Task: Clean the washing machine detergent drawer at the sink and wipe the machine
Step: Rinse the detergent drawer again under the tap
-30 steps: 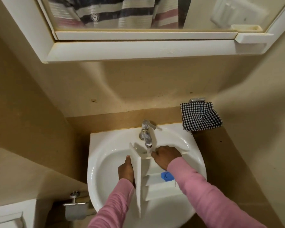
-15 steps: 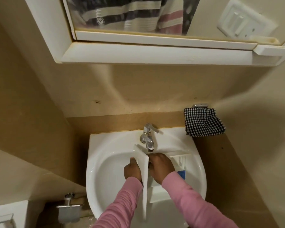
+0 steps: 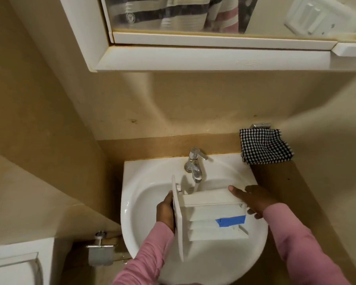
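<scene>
1. Mirror cabinet (image 3: 193, 58): white, on the wall above the sink.
2. Sink (image 3: 136, 182): white basin against a beige wall.
3. Detergent drawer (image 3: 212, 199): white, held on its side over the basin, front panel to the left, compartments facing the camera. Its upper left corner sits under the tap.
4. Checked cloth (image 3: 265, 148): black and white, hanging from a wall bracket just past the sink's far right corner.
5. Right hand (image 3: 255, 200): clasps the drawer's right end, thumb laid along the top wall, fingers curled round below.
6. Left hand (image 3: 165, 211): grips the front panel from behind; fingertips hidden.
7. Tap (image 3: 194, 163): chrome, water running.
8. Blue insert (image 3: 231, 221): in a middle compartment, toward the right end.
</scene>
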